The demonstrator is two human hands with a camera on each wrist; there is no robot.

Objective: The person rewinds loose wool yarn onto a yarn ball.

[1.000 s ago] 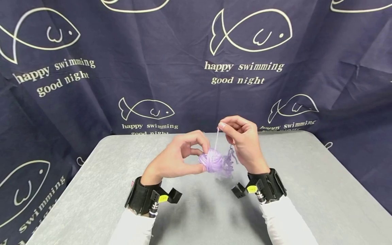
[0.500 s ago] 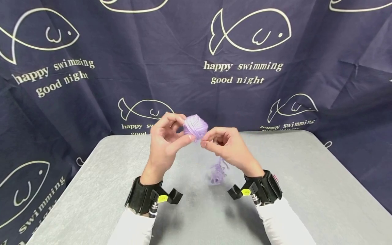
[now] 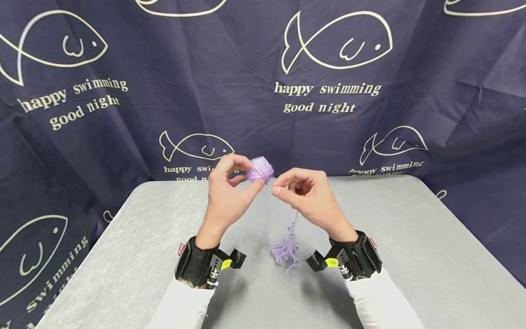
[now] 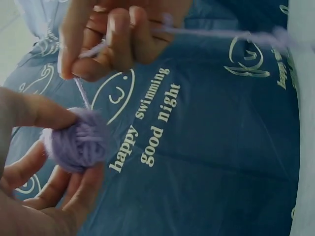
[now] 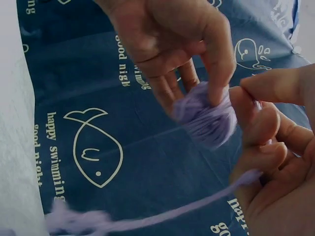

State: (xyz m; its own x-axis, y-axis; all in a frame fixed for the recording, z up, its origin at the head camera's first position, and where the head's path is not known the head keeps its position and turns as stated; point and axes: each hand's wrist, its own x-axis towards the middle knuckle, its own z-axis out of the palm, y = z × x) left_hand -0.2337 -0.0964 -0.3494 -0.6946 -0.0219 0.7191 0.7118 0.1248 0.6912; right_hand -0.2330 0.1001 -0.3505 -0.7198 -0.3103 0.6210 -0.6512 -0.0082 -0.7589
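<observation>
A small ball of light purple yarn (image 3: pixel 260 169) is held between the thumb and fingers of my left hand (image 3: pixel 230 194), above the table's far edge. Close to its right, my right hand (image 3: pixel 310 196) pinches the strand between thumb and forefinger. In the left wrist view a short taut length of yarn (image 4: pixel 82 93) runs from the ball (image 4: pixel 78 140) up to the right fingertips. The strand passes through the right hand's curled fingers, and from it hangs a crinkled, tangled tail of yarn (image 3: pixel 286 249). The right wrist view shows this tail (image 5: pixel 167 215) leaving below the curled fingers.
A grey table (image 3: pixel 135 228) lies under both hands. Behind it hangs a dark blue cloth (image 3: pixel 255 82) with white fish drawings and lettering. Each wrist carries a black strap, such as the left wrist strap (image 3: pixel 193 262), with a small mount.
Both hands moved left; the left rose with the ball while the right dropped from above it to its side. The ball turned, and the tangled tail now hangs lower, clear of the ball.
</observation>
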